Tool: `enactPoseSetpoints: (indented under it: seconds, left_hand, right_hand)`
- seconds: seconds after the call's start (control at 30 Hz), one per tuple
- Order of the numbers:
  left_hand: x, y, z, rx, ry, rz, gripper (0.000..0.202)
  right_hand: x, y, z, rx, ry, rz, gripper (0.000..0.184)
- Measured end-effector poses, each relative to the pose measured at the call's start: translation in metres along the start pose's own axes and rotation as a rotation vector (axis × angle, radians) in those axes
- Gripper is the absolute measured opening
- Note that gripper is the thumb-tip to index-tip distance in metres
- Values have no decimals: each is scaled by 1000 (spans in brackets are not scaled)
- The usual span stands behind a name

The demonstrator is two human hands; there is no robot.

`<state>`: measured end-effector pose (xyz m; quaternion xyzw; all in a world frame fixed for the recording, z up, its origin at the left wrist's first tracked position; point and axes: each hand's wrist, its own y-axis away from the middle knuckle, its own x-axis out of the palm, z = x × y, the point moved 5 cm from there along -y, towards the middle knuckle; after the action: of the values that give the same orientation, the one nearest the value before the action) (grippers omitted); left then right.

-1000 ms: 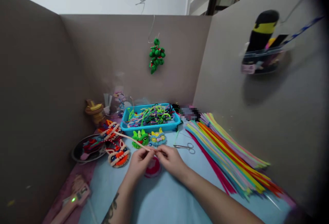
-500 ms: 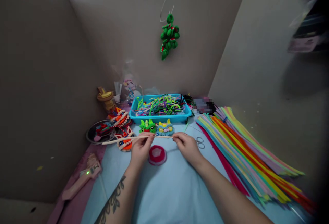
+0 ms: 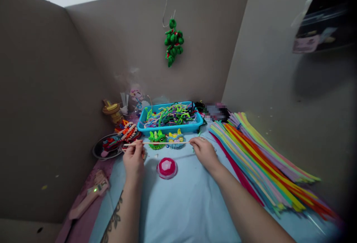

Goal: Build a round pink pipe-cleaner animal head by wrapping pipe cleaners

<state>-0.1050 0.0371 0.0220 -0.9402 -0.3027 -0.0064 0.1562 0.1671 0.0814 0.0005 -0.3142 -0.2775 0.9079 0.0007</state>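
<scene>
A cream pipe cleaner (image 3: pixel 163 143) is stretched level between my two hands above the light blue table cover (image 3: pixel 189 206). My left hand (image 3: pixel 133 157) pinches it near its left end, and my right hand (image 3: pixel 204 152) pinches its right end. On the cover between the hands, a little nearer me, lies a round pink and red fuzzy disc (image 3: pixel 166 167). Just behind the pipe cleaner sit a green fuzzy figure (image 3: pixel 156 139) and a blue and yellow one (image 3: pixel 175 139).
A blue tray (image 3: pixel 170 118) of mixed pipe cleaner pieces stands at the back. A long fan of coloured pipe cleaners (image 3: pixel 262 161) covers the right side. At the left are a dark dish (image 3: pixel 107 148), orange and white fuzzy pieces (image 3: pixel 128 131) and a pink glue gun (image 3: pixel 87 198). Brown panels enclose the space.
My hands have drawn apart, the left sliding leftwards along the pipe cleaner, which went from slanted to level and taut. The camera view tilted down and shifted.
</scene>
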Motion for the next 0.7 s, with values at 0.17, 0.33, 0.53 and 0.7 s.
enactPoseSetpoints:
  seconds: [0.17,0.33,0.53,0.7]
  left_hand:
    - [-37,-9,-22,7,200,-148,28]
    - [-89,30,-73,150,156,-407,18]
    - [1,92,-90,529,-830,366,26]
    - [55,105,-39,413,-1159,533,29]
  right_hand:
    - [0,-3,3,-23,-51,-3,19]
    - [3,-1,16,-67,-79,-38,19]
    - [20,15,49,-218,-209,67,18]
    - [25,28,70,-280,-320,130,19]
